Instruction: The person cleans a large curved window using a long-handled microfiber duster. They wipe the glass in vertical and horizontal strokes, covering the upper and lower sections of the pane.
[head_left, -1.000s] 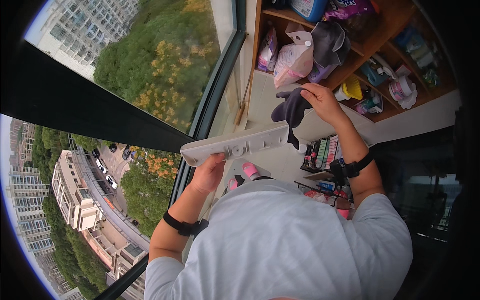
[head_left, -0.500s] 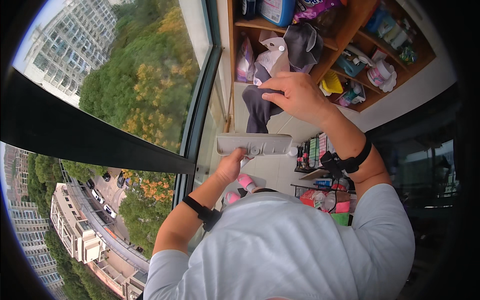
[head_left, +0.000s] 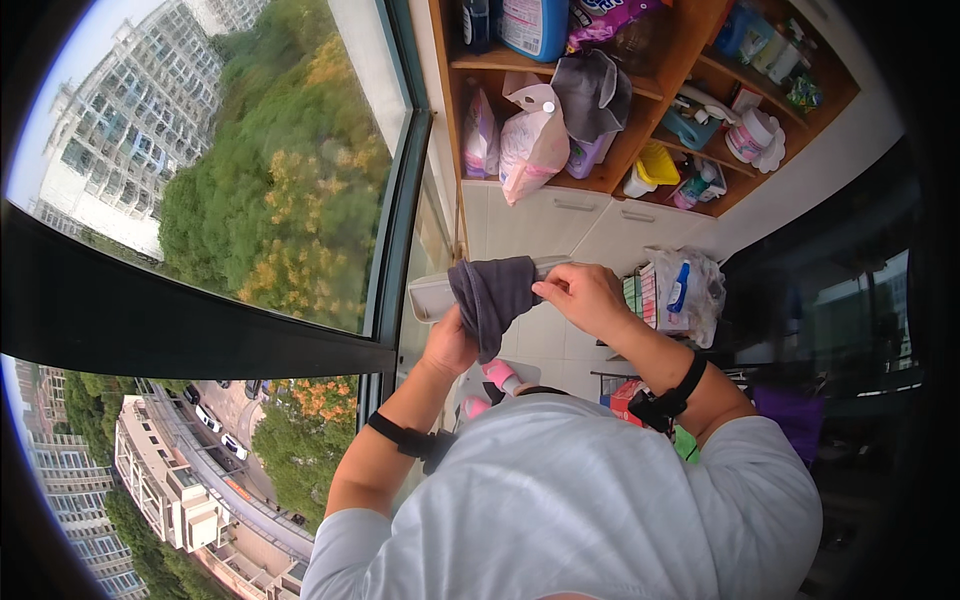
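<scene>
A dark grey cloth (head_left: 505,290) lies draped over the middle of a long, pale grey plastic head (head_left: 432,298), like that of a flat mop or window cleaner. Only the left end and a bit of the head's far right edge show. My left hand (head_left: 450,345) is closed around the head's near side, its fingers partly behind the cloth; a handle cannot be made out. At the cloth's right edge, my right hand (head_left: 585,298) pinches the fabric between thumb and fingers.
An open window frame (head_left: 395,230) stands close on my left, with trees and buildings far below. Ahead, a wooden shelf (head_left: 615,180) holds bags, bottles and a yellow container (head_left: 657,165). White cabinet doors (head_left: 530,220) sit under it. A clear plastic bag (head_left: 705,290) is to the right.
My right hand has come down and nearer, bringing the hanging cloth onto the plastic head, which was bare before. The head has shifted slightly left and tilted.
</scene>
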